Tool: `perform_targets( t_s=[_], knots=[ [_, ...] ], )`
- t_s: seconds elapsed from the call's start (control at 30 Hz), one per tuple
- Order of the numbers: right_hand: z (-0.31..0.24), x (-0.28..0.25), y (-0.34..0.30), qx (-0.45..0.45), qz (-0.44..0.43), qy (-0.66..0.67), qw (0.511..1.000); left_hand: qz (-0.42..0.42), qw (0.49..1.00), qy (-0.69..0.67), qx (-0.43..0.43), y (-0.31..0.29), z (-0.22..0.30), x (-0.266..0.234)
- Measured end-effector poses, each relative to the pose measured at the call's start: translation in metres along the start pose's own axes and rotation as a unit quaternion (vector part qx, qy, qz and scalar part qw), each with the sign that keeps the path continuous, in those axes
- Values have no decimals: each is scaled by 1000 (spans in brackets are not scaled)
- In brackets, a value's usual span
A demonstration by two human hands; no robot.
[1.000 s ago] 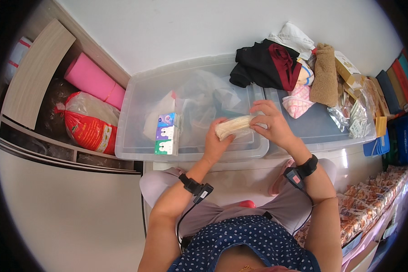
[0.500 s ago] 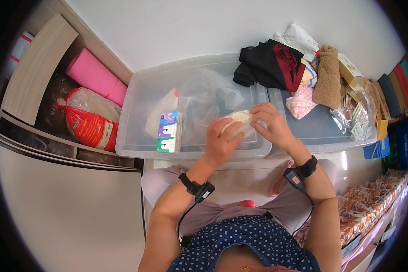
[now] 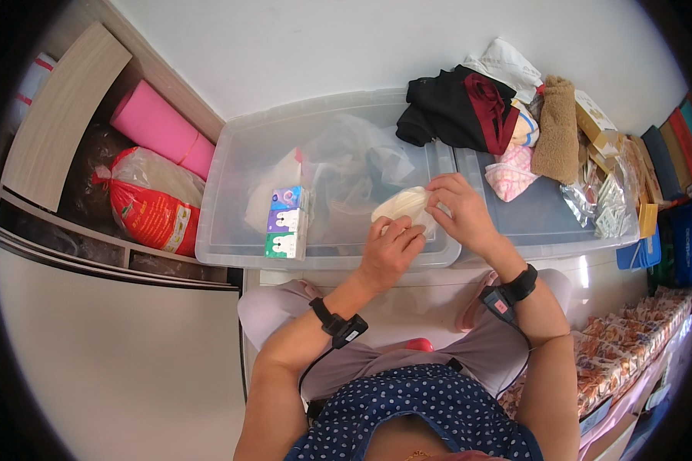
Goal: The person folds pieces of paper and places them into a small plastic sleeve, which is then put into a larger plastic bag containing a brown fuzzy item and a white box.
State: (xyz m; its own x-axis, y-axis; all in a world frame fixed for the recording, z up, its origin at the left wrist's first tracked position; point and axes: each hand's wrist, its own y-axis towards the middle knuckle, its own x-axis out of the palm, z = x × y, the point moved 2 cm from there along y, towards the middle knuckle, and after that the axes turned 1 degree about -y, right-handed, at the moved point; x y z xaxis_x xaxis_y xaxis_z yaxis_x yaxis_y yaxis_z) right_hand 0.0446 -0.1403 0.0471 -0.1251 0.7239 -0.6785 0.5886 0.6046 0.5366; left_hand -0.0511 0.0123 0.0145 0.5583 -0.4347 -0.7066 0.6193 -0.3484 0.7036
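A cream-coloured, flattened oval bundle point(image 3: 402, 205) is held above the lid of a clear plastic storage box point(image 3: 242, 138). Its kind is not plain; clear film seems to show at its lower edge. My right hand point(image 3: 455, 209) pinches its right end between thumb and fingers. Along the near edge, my left hand point(image 3: 392, 250) has its fingers curled against it, fingertips close to the right hand. To the left of both hands, a stack of small tissue packs point(image 3: 284, 223) in blue, purple and green wrapping lies on the lid.
A second clear box point(image 3: 507, 230) adjoins on the right, bearing black clothing point(image 3: 457, 111), a rolled brown towel point(image 3: 555, 131), a pink checked cloth point(image 3: 510, 173) and small packages. On the left, an open cabinet holds a pink roll point(image 3: 165, 131) and a red bag point(image 3: 150, 203).
My left hand has slid from the bundle's left side down to its near edge, uncovering more of it. My right hand keeps its grip in nearly the same place.
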Motion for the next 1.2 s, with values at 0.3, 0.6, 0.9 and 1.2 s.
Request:
perform_targets(
  t_s=[0.3, 0.6, 0.9, 1.2],
  knots=[
    [0, 0, 0, 1, 11, -49, 999, -10, 998, -40, 50, -5, -2, 0],
    [-12, -12, 5, -39, -31, 70, 996, -20, 999, -32, 18, -12, -2, -3],
    [-4, 5, -2, -41, -44, -20, 998, 7, 1000, -15, 13, -10, -3, -6],
    [0, 11, -3, -5, -20, -35, 999, 15, 1000, -23, 15, -8, -3, -8]
  ],
)
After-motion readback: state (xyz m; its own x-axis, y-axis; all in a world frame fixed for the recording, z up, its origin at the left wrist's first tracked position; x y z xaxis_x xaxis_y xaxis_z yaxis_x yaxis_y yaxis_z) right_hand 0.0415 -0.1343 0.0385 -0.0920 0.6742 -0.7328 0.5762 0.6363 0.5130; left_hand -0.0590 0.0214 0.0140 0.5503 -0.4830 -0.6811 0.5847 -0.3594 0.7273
